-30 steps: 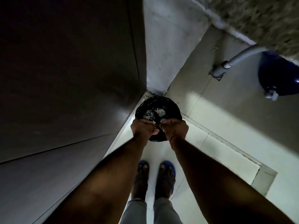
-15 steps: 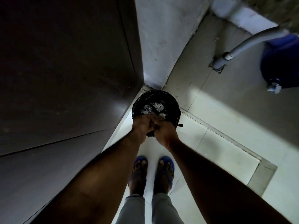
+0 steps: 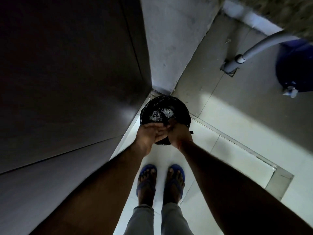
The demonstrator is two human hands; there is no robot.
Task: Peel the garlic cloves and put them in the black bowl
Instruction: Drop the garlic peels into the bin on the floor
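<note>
I stand over a round bin lined with a black bag (image 3: 179, 106) in the floor corner. Pale papery garlic skins (image 3: 160, 114) lie inside it. My left hand (image 3: 149, 135) is held flat over the bin's near rim, palm up and fingers straight. My right hand (image 3: 180, 135) lies against it from the right, its fingers across the left fingertips. I see nothing held in either hand. No garlic clove and no black bowl is in view.
A dark cabinet face (image 3: 67, 82) rises on the left and a grey wall (image 3: 169, 39) behind the bin. A grey hose (image 3: 264, 48) and a blue container (image 3: 294, 68) are at the right. My feet in blue sandals (image 3: 160, 182) stand on pale tiles.
Both hands were curled fists held together over the bin. The left hand has since opened flat, palm up, and the right hand now lies across it.
</note>
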